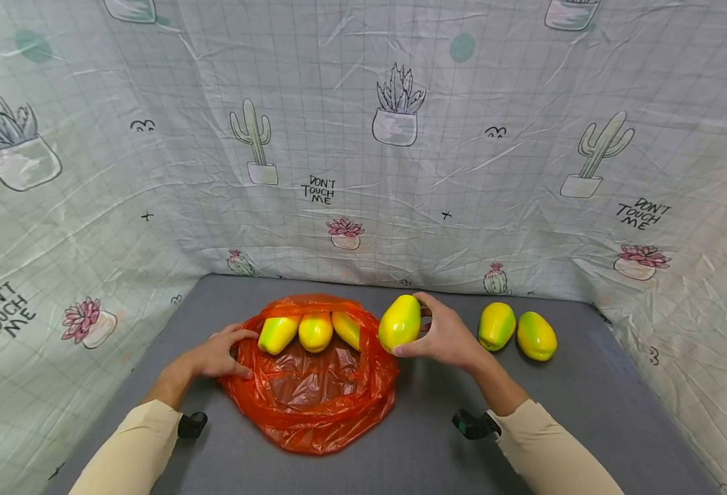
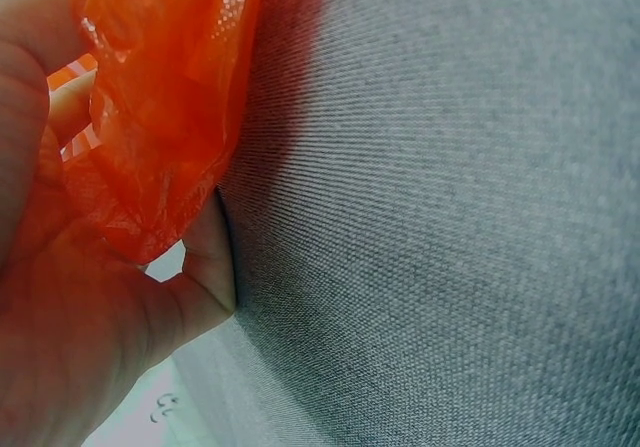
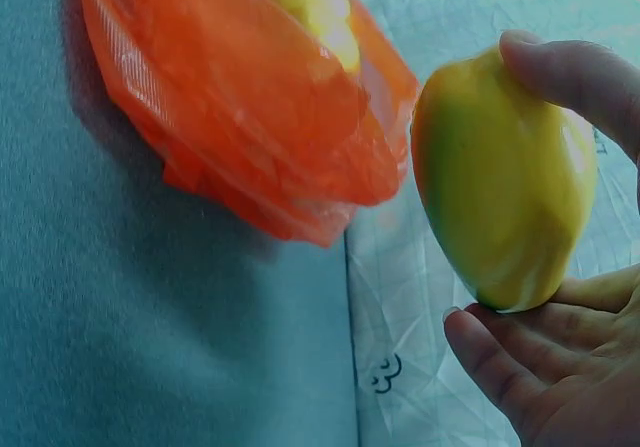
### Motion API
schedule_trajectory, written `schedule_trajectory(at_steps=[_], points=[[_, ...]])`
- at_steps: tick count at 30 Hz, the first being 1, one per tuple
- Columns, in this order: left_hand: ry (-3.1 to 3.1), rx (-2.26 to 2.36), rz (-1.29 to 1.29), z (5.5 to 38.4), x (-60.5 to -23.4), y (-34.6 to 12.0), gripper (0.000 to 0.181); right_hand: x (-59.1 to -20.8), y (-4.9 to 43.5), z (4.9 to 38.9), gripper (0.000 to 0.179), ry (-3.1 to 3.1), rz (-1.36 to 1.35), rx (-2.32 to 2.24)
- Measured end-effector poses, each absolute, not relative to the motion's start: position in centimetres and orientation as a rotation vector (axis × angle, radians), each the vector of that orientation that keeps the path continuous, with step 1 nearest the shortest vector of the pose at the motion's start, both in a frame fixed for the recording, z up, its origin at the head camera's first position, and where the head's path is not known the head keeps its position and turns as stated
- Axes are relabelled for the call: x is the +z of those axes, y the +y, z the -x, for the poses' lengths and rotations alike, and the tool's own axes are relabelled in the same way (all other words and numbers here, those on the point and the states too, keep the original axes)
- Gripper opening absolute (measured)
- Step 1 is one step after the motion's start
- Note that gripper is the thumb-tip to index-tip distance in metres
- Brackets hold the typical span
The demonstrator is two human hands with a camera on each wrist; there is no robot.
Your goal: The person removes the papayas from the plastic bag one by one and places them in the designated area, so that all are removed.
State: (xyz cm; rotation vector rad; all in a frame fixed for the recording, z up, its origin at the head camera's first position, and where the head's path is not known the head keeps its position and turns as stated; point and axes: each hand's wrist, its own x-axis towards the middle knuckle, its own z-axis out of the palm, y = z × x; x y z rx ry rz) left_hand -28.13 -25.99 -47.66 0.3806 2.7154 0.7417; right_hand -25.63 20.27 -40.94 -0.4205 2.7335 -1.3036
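An orange-red plastic bag [image 1: 314, 419] lies on the grey table with its mouth spread toward me. Several glossy yellow-green papayas [image 1: 316, 333] sit inside, along its far side. At the bag's left rim, my left hand [image 1: 224, 352] grips the plastic; the left wrist view shows the bag [image 2: 160, 97] between thumb and fingers. My right hand [image 1: 440, 333] holds another papaya [image 1: 400, 322] just off the bag's right edge, thumb on one end and fingers on the other. In the right wrist view this papaya [image 3: 505, 182] is raised beside the bag [image 3: 230, 97].
Two more papayas, a left one [image 1: 496, 326] and a right one [image 1: 537, 336], lie on the table [image 1: 425, 440] right of my right hand. A cloth printed with cacti [image 1: 363, 151] hangs behind the table and along both sides.
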Motion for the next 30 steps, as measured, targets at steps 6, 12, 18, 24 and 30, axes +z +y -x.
schedule_trajectory(at_steps=[6,12,18,24,30], points=[[2.713,0.732,-0.374,28.1,-47.5,-26.0,0.077,-41.0,21.3,26.0,0.102,2.771,0.381,-1.261],[2.704,0.735,-0.361,28.1,-47.4,-25.9,0.078,-41.1,22.4,26.3,0.109,2.786,0.361,-1.243],[2.703,0.734,-0.357,28.1,-47.4,-25.9,0.078,-40.8,23.2,26.6,0.110,2.784,0.356,-1.233],[2.705,0.732,-0.352,28.1,-47.4,-25.9,0.078,-40.7,24.0,26.9,0.111,2.793,0.364,-1.221],[2.696,0.730,-0.340,28.1,-47.3,-25.9,0.078,-40.5,24.7,27.0,0.112,2.814,0.357,-1.184]])
